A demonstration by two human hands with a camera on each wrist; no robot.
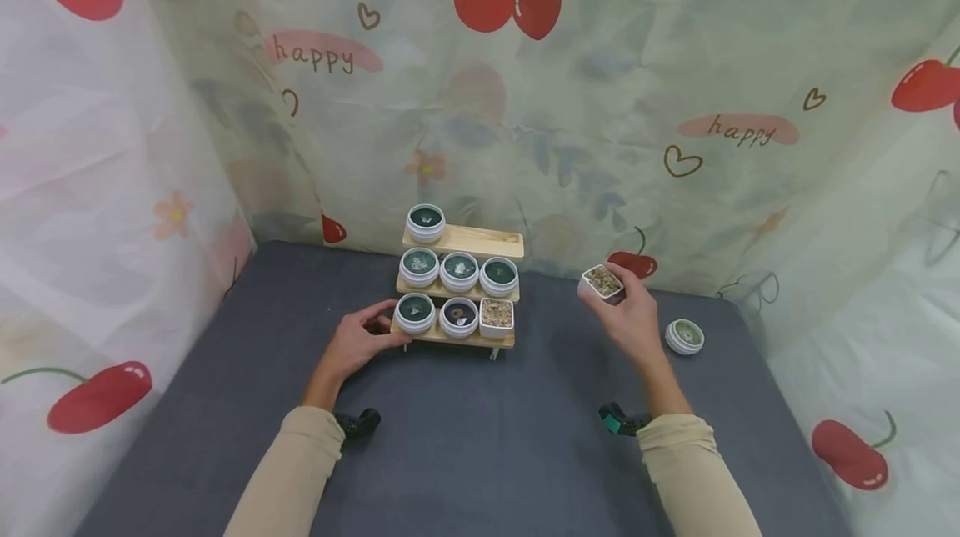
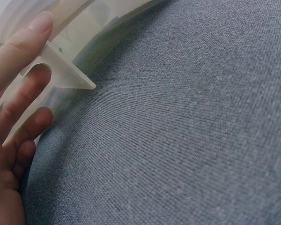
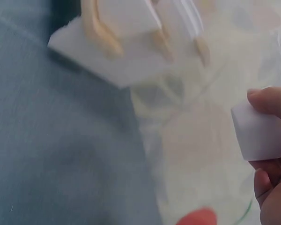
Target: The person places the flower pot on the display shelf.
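Observation:
A three-tier wooden stand holds round white jars with dark green tops and a square white pot topped with beige grit. My left hand grips the left end of its lowest tier, beside a round jar. In the left wrist view, the thumb lies along the shelf edge and the other fingers curl below it, near a pale angled side piece. My right hand pinches another square pot with speckled grit, held up to the right of the stand; its plain white side shows in the right wrist view.
A lone round jar with a lighter green top sits on the grey cloth-covered table, right of my right hand. Behind the table hangs a printed curtain. Black devices are strapped at both wrists.

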